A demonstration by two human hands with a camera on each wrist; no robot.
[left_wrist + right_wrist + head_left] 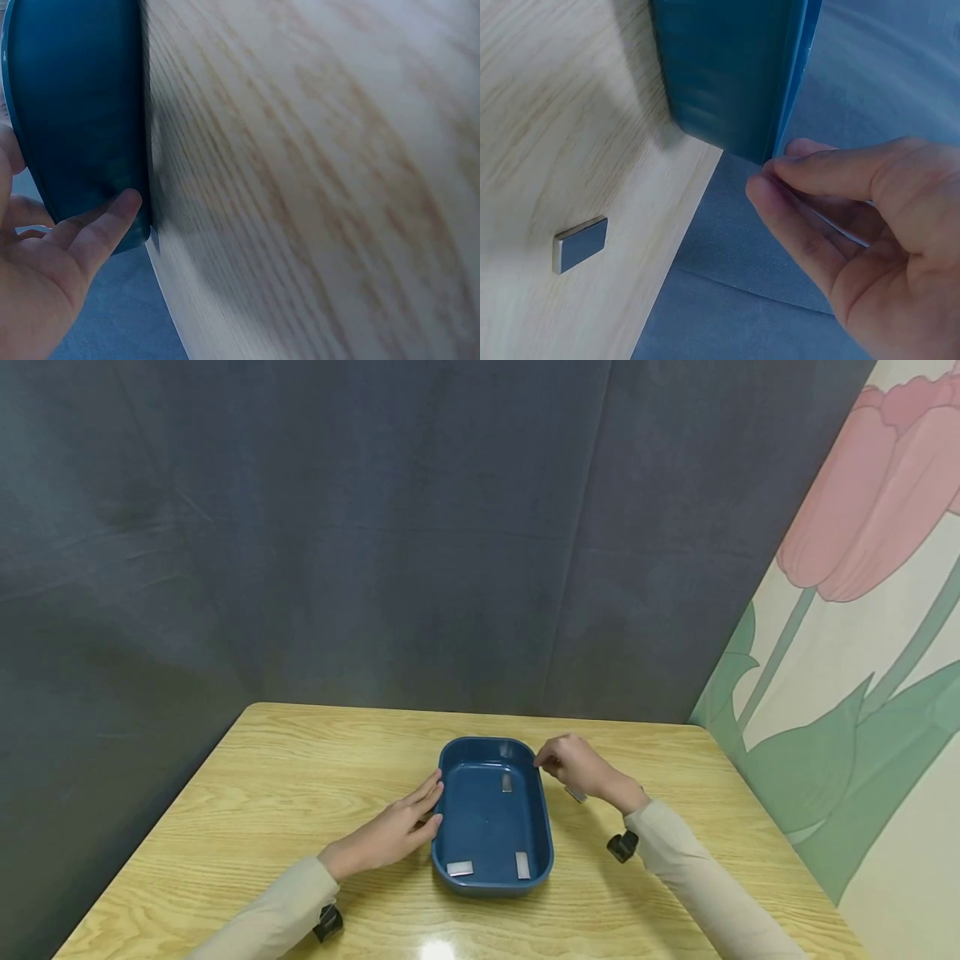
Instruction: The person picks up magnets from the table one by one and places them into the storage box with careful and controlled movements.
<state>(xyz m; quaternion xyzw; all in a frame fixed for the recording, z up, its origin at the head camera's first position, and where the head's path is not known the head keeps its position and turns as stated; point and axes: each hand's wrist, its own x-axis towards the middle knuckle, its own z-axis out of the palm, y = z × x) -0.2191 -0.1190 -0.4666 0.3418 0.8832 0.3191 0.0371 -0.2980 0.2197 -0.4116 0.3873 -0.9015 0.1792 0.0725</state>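
Note:
A deep blue plastic tray (487,827) stands on the table in the head view, long side running away from me. My left hand (393,831) rests its extended fingers against the tray's left wall; the left wrist view shows fingertips (129,202) on the outer side. At the far right corner, my right hand (577,764) pinches the rim between thumb and fingers, seen closely in the right wrist view. Inside the tray lie three small flat rectangular blocks: a grey one (507,782) at the far end, and two pale ones, left (460,867) and right (522,865), at the near end.
Another small flat grey block (581,244) lies on the wooden table (315,777), right of the tray and partly behind my right hand in the head view. A dark curtain (412,543) hangs behind the table; a wall with painted tulips (847,652) borders the right.

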